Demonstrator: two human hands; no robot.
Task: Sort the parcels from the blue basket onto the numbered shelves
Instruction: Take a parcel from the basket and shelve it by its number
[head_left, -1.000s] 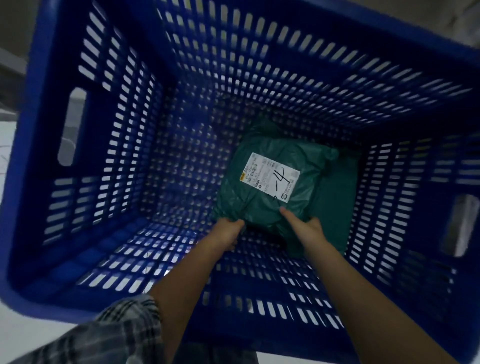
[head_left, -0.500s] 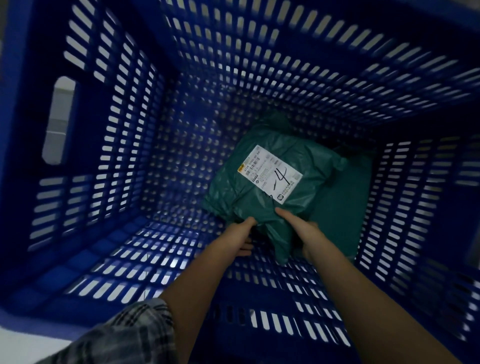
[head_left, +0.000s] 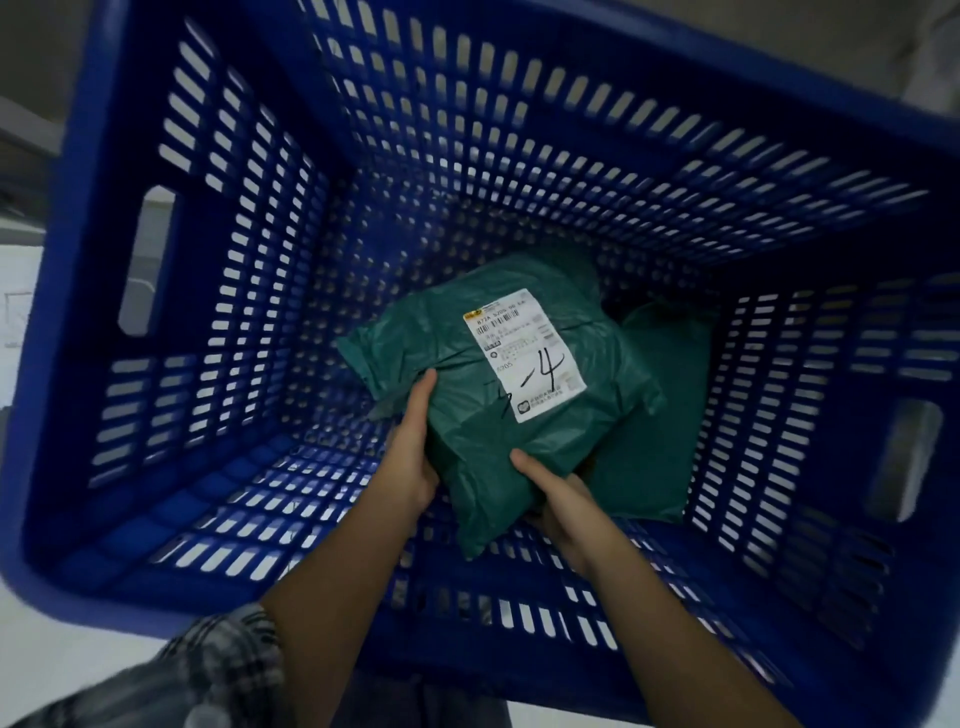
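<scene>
A deep blue basket (head_left: 218, 364) with slotted plastic walls is seen from directly above and fills nearly the whole frame. Near its bottom, slightly right of centre, a green plastic mailer parcel (head_left: 483, 415) is held between two bare hands. The left hand (head_left: 413, 457) is curled around the parcel's left edge, thumb laid up along the top face and fingers hidden beneath. The right hand (head_left: 556, 493) is wrapped round the lower right corner, thumb pressed on top, the remaining fingers tucked underneath out of sight. The parcel is tilted, its near end raised towards the viewer, which suggests it is being lifted out rather than resting flat.

A white shipping label (head_left: 524, 353) faces upward in the centre of the frame, with a handwritten mark ending in "4" in black pen; the first digit cannot be read with certainty. The label is probably kept upward so the shelf number can be checked.

A second green parcel (head_left: 660, 415) lies on the basket floor just to the right, partly covered by the held one. A plaid sleeve (head_left: 208, 670) is visible at the lower left. The numbered shelves are not in view.
</scene>
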